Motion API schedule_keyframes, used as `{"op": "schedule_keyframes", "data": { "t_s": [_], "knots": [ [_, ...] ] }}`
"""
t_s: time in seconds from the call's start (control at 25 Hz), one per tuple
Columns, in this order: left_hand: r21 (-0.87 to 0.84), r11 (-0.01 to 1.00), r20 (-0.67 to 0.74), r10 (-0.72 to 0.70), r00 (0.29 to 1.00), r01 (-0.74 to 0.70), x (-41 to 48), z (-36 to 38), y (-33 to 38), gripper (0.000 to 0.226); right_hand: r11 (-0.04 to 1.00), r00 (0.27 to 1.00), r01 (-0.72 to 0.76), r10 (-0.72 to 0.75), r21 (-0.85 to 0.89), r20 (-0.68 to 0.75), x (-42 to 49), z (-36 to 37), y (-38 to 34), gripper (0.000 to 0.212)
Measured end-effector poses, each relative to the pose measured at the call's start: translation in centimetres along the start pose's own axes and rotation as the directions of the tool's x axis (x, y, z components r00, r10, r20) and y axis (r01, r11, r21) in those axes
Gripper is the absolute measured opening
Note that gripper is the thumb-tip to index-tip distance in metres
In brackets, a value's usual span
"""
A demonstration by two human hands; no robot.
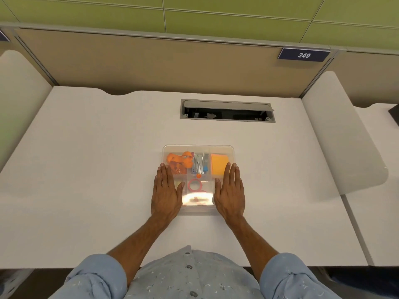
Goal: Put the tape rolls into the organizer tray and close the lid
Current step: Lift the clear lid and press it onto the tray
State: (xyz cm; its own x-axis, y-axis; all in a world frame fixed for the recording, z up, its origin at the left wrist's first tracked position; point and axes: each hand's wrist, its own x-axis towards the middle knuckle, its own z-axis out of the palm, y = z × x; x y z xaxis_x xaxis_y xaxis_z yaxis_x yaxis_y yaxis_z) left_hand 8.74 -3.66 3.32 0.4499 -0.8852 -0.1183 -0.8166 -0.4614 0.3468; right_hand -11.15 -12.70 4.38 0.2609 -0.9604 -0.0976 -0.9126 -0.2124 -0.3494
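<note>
A clear plastic organizer tray (198, 147) sits on the white desk in front of me, with its transparent lid (198, 200) lying flat over the compartments. A pink tape roll (195, 184) shows through the lid in the near middle compartment; glare hides what lies just below it. My left hand (166, 190) lies flat, fingers extended, on the lid's left side. My right hand (230, 190) lies flat on the right side. Neither hand holds anything.
Through the lid I see orange scissors (180, 160), a stapler and small tools (200, 165), and orange sticky notes (219, 166). An open cable hatch (226, 111) lies behind the tray. Partition walls flank the white desk (86, 169).
</note>
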Motion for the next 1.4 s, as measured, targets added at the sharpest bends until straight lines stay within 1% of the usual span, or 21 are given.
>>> {"op": "schedule_keyframes", "data": {
  "t_s": [0.12,0.24,0.28,0.36,0.48,0.64,0.8,0.84,0.92,0.96,1.08,1.16,1.24,1.4],
  "knots": [
    [-0.014,1.0,0.006,0.012,1.0,-0.012,0.0,-0.1,-0.1,0.086,1.0,1.0,0.002,-0.002,-0.003,0.012,0.0,-0.1,0.1,0.069],
    [-0.034,0.999,0.005,0.019,1.0,-0.019,0.1,-0.2,-0.2,0.098,1.0,0.999,0.002,-0.001,-0.02,0.044,0.1,-0.4,0.0,0.07],
    [-0.034,0.999,0.002,0.024,1.0,-0.024,0.1,-0.2,-0.2,0.099,0.999,0.999,0.007,-0.004,-0.049,0.053,0.1,-0.4,0.0,0.07],
    [-0.035,0.999,-0.018,0.04,0.999,-0.041,0.3,-0.5,-0.3,0.095,0.993,0.999,0.027,-0.022,-0.115,0.042,0.2,-0.4,0.3,0.068],
    [-0.037,0.998,-0.055,0.054,0.997,-0.056,1.1,-1.2,-0.5,0.082,0.993,0.998,0.053,-0.051,-0.104,0.022,1.3,-1.2,0.2,0.062],
    [0.079,0.994,-0.062,0.078,0.995,-0.073,4.0,-2.3,-0.2,0.067,0.991,0.995,0.088,-0.082,-0.104,0.062,4.7,-2.4,-0.5,0.06],
    [0.106,0.994,-0.039,0.043,0.998,-0.039,7.1,-2.9,0.1,0.064,0.986,0.992,0.084,-0.069,-0.141,0.106,8.0,-3.2,-1.2,0.062],
    [0.106,0.994,-0.035,0.044,0.998,-0.04,7.6,-2.8,0.2,0.068,0.985,0.992,0.083,-0.066,-0.149,0.11,8.5,-3.2,-1.3,0.063],
    [0.063,0.997,-0.019,0.051,0.999,-0.049,8.0,-2.5,0.4,0.079,0.985,0.992,0.079,-0.063,-0.15,0.109,9.1,-2.9,-1.4,0.063],
    [0.037,0.998,-0.017,0.05,0.999,-0.049,8.2,-2.2,0.5,0.077,0.988,0.992,0.075,-0.06,-0.138,0.107,9.3,-2.6,-1.4,0.063],
    [-0.017,0.999,-0.051,0.037,0.998,-0.038,8.5,-1.2,0.2,0.062,0.994,0.996,0.063,-0.057,-0.085,0.074,9.4,-1.7,-1.3,0.061],
    [-0.064,0.997,-0.059,0.036,0.998,-0.039,8.6,-0.8,0.0,0.062,0.998,0.997,0.053,-0.05,-0.037,0.055,9.7,-1.4,-1.1,0.059],
    [-0.074,0.996,-0.082,0.048,0.996,-0.054,8.7,-0.7,-0.2,0.062,0.998,0.997,0.056,-0.055,-0.005,0.058,10.0,-1.2,-0.9,0.059],
    [-0.126,0.99,-0.106,0.052,0.993,-0.065,8.5,-0.9,-0.1,0.061,0.998,0.996,0.067,-0.067,-0.001,0.058,9.8,-1.2,-1.2,0.062]
  ]
}}
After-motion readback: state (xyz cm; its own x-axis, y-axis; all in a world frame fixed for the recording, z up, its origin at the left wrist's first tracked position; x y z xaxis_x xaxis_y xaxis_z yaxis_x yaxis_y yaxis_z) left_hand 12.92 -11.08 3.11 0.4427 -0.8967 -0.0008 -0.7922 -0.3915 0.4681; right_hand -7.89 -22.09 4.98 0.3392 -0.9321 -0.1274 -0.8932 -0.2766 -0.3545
